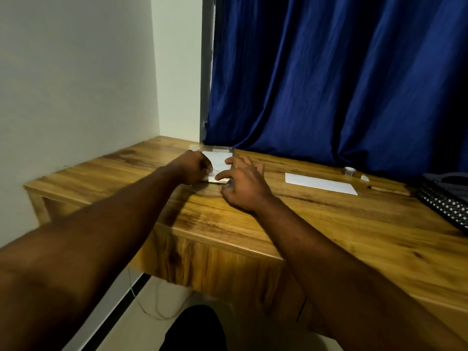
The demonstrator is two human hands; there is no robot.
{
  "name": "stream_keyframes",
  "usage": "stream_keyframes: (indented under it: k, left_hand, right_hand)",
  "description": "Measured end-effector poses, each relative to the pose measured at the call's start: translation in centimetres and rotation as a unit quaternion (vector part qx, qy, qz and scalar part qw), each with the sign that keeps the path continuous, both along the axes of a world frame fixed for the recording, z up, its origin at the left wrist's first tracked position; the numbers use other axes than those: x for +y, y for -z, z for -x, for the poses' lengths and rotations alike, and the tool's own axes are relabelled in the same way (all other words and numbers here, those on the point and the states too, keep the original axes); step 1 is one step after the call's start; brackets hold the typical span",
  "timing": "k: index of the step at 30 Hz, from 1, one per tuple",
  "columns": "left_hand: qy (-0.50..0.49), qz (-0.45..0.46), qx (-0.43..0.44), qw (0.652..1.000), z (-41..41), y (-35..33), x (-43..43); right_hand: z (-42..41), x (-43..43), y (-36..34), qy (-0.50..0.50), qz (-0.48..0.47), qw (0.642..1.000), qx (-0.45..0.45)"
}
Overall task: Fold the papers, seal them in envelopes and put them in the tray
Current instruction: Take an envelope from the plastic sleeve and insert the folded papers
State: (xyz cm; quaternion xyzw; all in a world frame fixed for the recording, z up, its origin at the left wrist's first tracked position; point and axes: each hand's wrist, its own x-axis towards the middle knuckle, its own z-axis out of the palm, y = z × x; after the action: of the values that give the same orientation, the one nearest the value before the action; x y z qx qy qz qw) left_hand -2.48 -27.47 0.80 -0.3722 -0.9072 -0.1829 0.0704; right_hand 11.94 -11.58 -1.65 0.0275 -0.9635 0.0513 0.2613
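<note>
We see both arms stretched over wooden desk (pixel 228 224). Left hand (pixel 196 168) clenched, gripping left edge of white paper (pixel 217 163). Right hand (pixel 243 183) relaxed, fingers spread, index tip resting on same paper. Clear tray (pixel 215 148) just beyond both hands. Flat white envelope (pixel 320 183) lies right of right hand, well apart. Dark perforated basket (pixel 443 201) farther right, at desk edge.

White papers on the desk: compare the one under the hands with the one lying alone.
The paper under the hands is mostly covered, left hand pinching its edge, right hand spread over it; the lone paper lies untouched. The paper under the hands shows a small patch; the lone paper a long flat strip. Both are white, on the wooden desk.
</note>
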Motion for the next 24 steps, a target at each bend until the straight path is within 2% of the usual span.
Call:
stream_keyframes:
  k: [6, 13, 20, 22, 24]
  left_hand:
    - [0.026, -0.03, -0.008, 0.999, -0.1, -0.2, -0.5]
    - [0.02, -0.038, 0.008, 0.999, -0.4, 0.3, -0.1]
    - [-0.009, 0.015, 0.053, 0.998, -0.5, 1.0, -0.2]
    - [-0.029, -0.006, 0.035, 0.999, -0.1, 1.1, -0.2]
    - [-0.056, -0.073, -0.025, 0.995, -0.1, 0.9, -0.1]
  right_hand:
    - [2.3, -2.2, -0.5, 0.142, -0.114, 0.982, -0.059]
    - [3.9, -2.8, 0.0, 0.186, -0.109, 0.975, -0.056]
    - [2.8, -2.0, 0.5, 0.103, -0.069, 0.992, -0.01]
    - [2.0, -1.7, 0.5, 0.042, -0.029, 0.998, 0.037]
    - [1.1, -1.2, 0.3, -0.044, 0.016, 0.998, 0.051]
